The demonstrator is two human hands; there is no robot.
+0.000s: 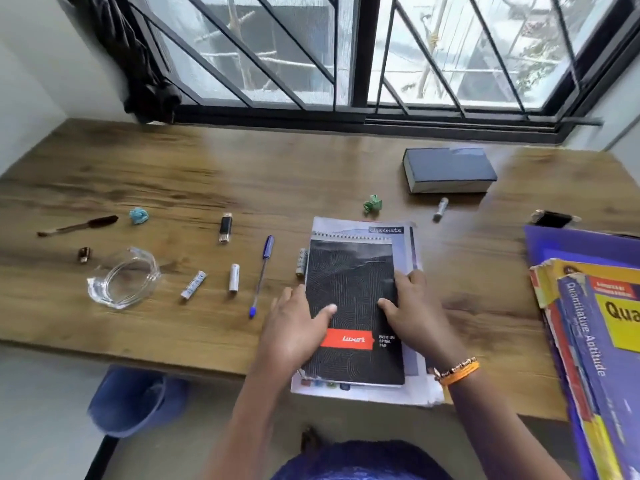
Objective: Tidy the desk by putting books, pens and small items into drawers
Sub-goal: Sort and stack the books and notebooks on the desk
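A black spiral pad (349,275) lies on top of a larger pale notebook (408,244) at the desk's front edge, the pair overhanging it. My left hand (294,327) grips the stack's left side, thumb on the black cover. My right hand (415,313) grips the right side, thumb on the cover too. A blue pen (263,271) lies just left of the stack. Three batteries (193,285) (234,278) (301,261) lie nearby, one touching the pad's left edge.
On the wooden desk (485,289): a thick dark book (448,169), a marker (440,209), green (372,204) and blue (139,215) crumpled scraps, a USB stick (225,227), a glass ashtray (123,284), a brown pen (78,225). A book pile (595,341) sits right. A barred window stands behind.
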